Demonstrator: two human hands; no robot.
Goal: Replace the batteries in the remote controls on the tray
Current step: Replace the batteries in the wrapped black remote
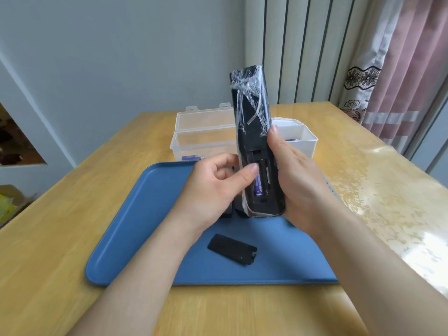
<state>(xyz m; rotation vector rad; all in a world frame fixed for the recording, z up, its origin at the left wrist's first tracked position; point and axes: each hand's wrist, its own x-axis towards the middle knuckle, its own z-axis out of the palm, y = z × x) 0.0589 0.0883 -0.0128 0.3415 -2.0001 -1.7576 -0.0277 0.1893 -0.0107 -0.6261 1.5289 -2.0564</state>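
My right hand (300, 180) holds a black remote (252, 122) wrapped in clear film, upright and tilted, above the blue tray (135, 238). Its battery bay faces me, uncovered. One purple battery (259, 183) sits in the left slot; the right slot shows a bare spring. My left hand (215, 190) is at the remote's left edge with its thumb pressing on that battery. The black battery cover (232, 249) lies loose on the tray below. Ends of other black remotes (228, 213) show on the tray behind my left hand, mostly hidden.
A clear plastic box (191, 139) with its lid up stands behind the tray and holds a purple battery (192, 157). A white box (305, 139) stands to its right, with batteries barely visible. The wooden table (363, 190) has a glossy cover. Curtains hang at the right.
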